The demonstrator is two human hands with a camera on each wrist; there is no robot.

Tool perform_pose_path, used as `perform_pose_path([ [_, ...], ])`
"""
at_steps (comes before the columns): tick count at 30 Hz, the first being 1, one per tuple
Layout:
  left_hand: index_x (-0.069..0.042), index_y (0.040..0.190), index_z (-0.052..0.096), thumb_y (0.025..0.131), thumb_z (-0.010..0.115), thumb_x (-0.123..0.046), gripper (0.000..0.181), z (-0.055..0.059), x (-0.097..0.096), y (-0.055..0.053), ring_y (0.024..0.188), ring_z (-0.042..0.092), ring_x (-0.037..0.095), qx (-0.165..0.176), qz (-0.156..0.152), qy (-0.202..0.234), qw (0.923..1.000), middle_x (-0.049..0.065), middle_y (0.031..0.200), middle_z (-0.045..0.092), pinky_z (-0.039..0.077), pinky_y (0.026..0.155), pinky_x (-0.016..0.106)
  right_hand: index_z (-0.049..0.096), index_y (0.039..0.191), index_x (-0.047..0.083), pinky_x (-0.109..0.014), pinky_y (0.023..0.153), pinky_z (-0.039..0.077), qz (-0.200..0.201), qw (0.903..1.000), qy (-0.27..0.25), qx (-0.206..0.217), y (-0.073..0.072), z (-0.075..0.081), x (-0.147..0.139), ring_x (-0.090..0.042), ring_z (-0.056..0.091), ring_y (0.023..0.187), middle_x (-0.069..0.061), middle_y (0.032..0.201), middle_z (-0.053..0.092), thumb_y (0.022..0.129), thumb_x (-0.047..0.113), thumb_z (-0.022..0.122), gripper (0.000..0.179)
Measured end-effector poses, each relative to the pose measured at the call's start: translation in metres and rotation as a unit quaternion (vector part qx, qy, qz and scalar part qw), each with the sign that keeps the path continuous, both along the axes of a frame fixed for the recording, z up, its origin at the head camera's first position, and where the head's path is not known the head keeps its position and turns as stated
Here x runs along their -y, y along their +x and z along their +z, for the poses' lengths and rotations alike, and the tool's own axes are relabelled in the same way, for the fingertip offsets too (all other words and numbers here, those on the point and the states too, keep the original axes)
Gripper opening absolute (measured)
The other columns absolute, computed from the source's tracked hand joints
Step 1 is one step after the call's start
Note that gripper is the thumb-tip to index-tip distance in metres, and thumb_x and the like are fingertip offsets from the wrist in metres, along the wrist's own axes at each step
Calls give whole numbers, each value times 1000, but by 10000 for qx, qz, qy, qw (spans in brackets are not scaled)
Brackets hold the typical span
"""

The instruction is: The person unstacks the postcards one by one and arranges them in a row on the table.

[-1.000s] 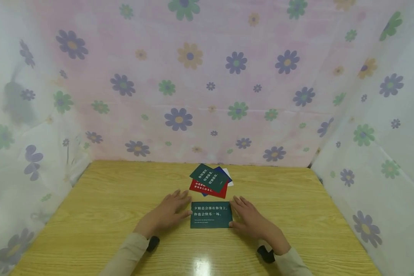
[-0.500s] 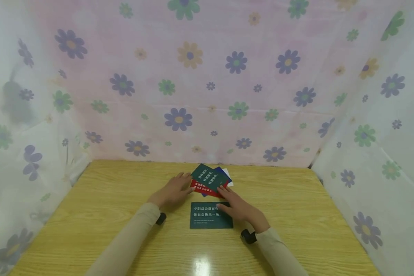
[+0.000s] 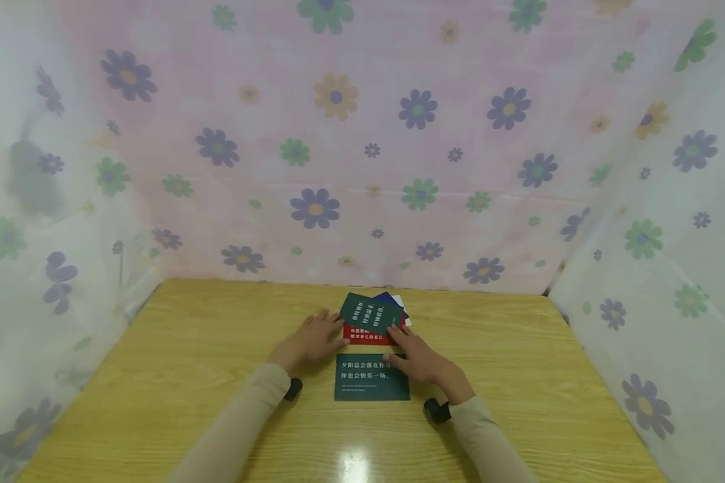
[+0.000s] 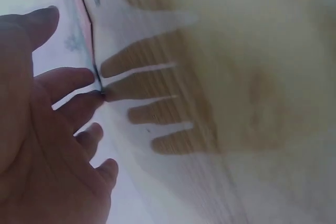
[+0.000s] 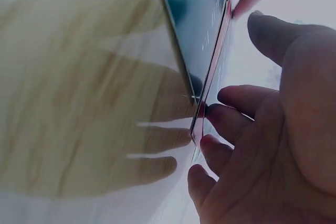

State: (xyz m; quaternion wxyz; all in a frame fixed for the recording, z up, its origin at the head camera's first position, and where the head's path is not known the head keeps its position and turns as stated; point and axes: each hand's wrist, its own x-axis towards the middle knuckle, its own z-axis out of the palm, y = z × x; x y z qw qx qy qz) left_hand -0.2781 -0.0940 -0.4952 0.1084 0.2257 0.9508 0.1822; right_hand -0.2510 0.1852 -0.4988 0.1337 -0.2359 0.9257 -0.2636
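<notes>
Toward the back of the table lies a loose pile of printed cards. A dark green card (image 3: 359,314) with white writing is on top, tilted. Under it show a red card (image 3: 368,341), a blue corner of a card (image 3: 393,301) and a white card edge (image 3: 407,315). My left hand (image 3: 311,342) has its fingertips at the pile's left edge. My right hand (image 3: 425,359) touches the right side with relaxed fingers, its thumb over another dark green card (image 3: 362,386) lying squarely in front. In the left wrist view the left hand's fingertips (image 4: 94,100) meet the card edges.
The cards lie on a yellow wood-grain table (image 3: 205,362). A flowered cloth (image 3: 362,174) hangs behind it and along both sides. Each wrist carries a small black camera, such as the right one (image 3: 438,410).
Both hands have moved forward from the front green card to the pile. The red card has turned straighter, and the top green card has shifted slightly right and turned.
</notes>
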Motion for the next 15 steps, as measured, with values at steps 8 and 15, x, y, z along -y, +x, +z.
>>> perform_pose_path([
  [8, -3, 150, 48, 104, 56, -38, 59, 5, -2, 8, 152, 25, 42, -147, -174, -80, 9997, 18, 159, 42, 18, 125, 59, 29, 160, 1, -61, 122, 25, -94, 9999, -32, 24, -8, -1, -7, -45, 17, 154, -20, 166, 26, 104, 32, 59, 70],
  [15, -2, 151, 47, 105, 54, -35, 57, 6, 1, -16, 152, 25, 44, -375, -381, -164, 9984, 22, 160, 38, 22, 124, 60, 31, 159, 2, -59, 123, 23, -192, 9995, -249, -56, -25, -4, -13, -44, 15, 155, -20, 167, 23, 103, 28, 62, 69],
])
